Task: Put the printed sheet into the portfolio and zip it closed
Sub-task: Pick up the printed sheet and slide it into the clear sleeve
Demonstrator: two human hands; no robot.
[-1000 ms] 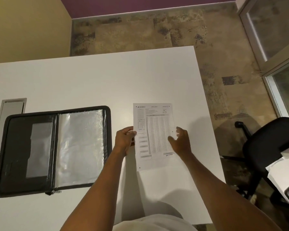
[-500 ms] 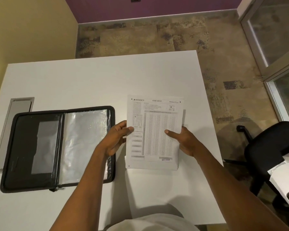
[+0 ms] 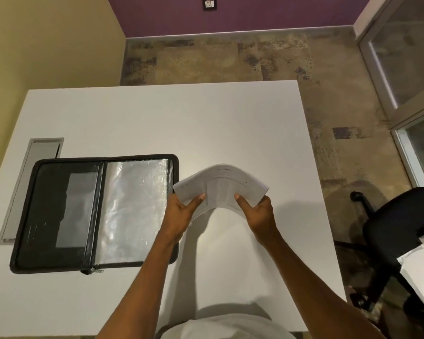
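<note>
The printed sheet (image 3: 220,184) is off the table, bowed upward into an arch between both hands. My left hand (image 3: 181,211) pinches its left edge and my right hand (image 3: 257,211) pinches its right edge. The black zip portfolio (image 3: 66,211) lies open flat on the table to the left, with a clear plastic sleeve (image 3: 135,209) on its right half and a pocket on its left half. Its zipper pull (image 3: 93,270) rests at the near edge. My left wrist is just over the portfolio's right border.
The white table (image 3: 181,123) ends at the right near a black office chair (image 3: 399,226). A grey cable flap (image 3: 34,167) is set in the table left of the portfolio. More white paper (image 3: 416,263) lies at the far right.
The sheet has gone from lying flat under my fingers to being lifted and bent into an arch between both hands. The portfolio has not moved.
</note>
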